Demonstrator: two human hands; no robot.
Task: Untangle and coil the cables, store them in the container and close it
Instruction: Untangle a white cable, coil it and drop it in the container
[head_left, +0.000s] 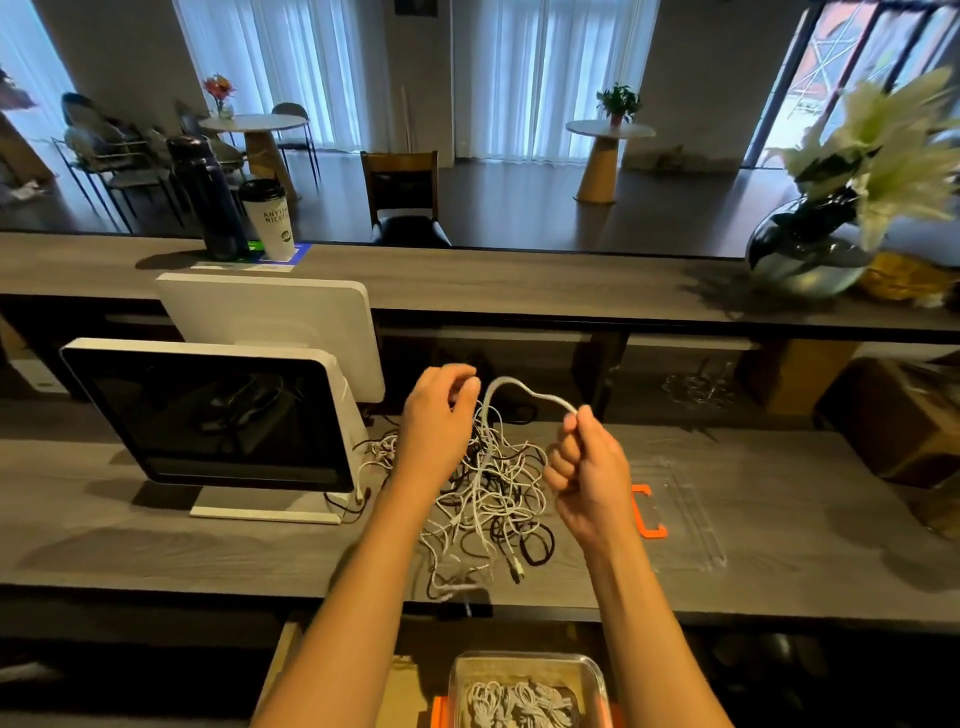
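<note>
A tangled heap of white and black cables (493, 499) lies on the grey desk (156, 545) in front of me. Both hands are raised above the heap. A white cable (519, 387) arches between them. My right hand (587, 478) pinches one end of that arch between thumb and fingers. My left hand (441, 415) has its fingers curled around the strands at the other end. Below the desk's front edge stands a clear container (597, 675) holding several coiled white cables (519, 704). The container's clear lid (675, 514) with orange clips lies flat on the desk to the right.
A white point-of-sale monitor (218, 415) stands left of the heap, a second screen (270, 322) behind it. On the raised counter are a dark bottle (208, 202), a paper cup (267, 218) and a vase of white flowers (831, 234). Brown boxes (893, 415) sit at the right.
</note>
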